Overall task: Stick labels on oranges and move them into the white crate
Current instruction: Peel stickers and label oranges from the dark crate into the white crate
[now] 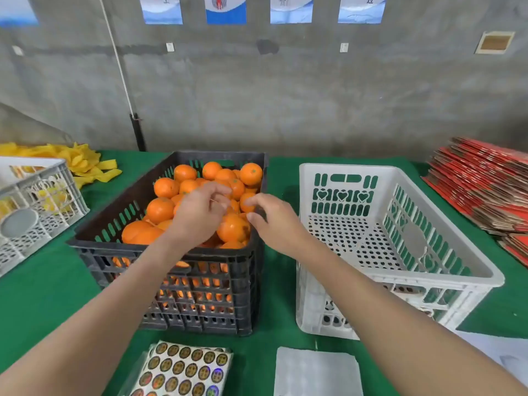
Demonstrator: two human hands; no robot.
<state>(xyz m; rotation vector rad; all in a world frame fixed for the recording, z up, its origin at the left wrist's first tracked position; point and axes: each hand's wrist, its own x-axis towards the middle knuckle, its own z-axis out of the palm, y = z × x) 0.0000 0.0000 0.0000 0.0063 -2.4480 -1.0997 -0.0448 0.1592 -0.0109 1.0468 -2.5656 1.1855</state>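
**Item 1: oranges** (185, 172). Approx. two dozen showing, piled above the rim of a black slatted crate (160, 251) at centre of the green table (43, 304). More show through the side slots. Skins are bright and glossy, and several have a small green stem end facing up. No label seen on any of them.

**Item 2: white crate** (414, 277). Sits just right of the black crate, sides close. It has a perforated floor and heart cut-outs in the far wall. No fruit in it.

**Item 3: label sheet** (183, 370). Lies at the near table edge, in front of the black crate. It carries rows of round dark and gold stickers, some with a holographic sheen.

**Item 4: my left hand** (200, 218). Forearm comes in from lower left and the hand is over the middle of the pile, back up. The fingers (217, 192) are curled in toward the thumb. Can't tell if they pinch anything.

**Item 5: my right hand** (277, 224). Forearm comes in from lower right and the hand is over the black crate's right rim. Forefinger and thumb are curled round the right side of one orange (245, 202), tips touching it. That orange sits in the pile.

**Misc.:**
- Grey-white crate (37, 195) at far left.
- Yellow strips (85, 164) behind it.
- Stack of red flat cartons (480, 181) at far right.
- Plain white sheet (314, 372) beside the labels.
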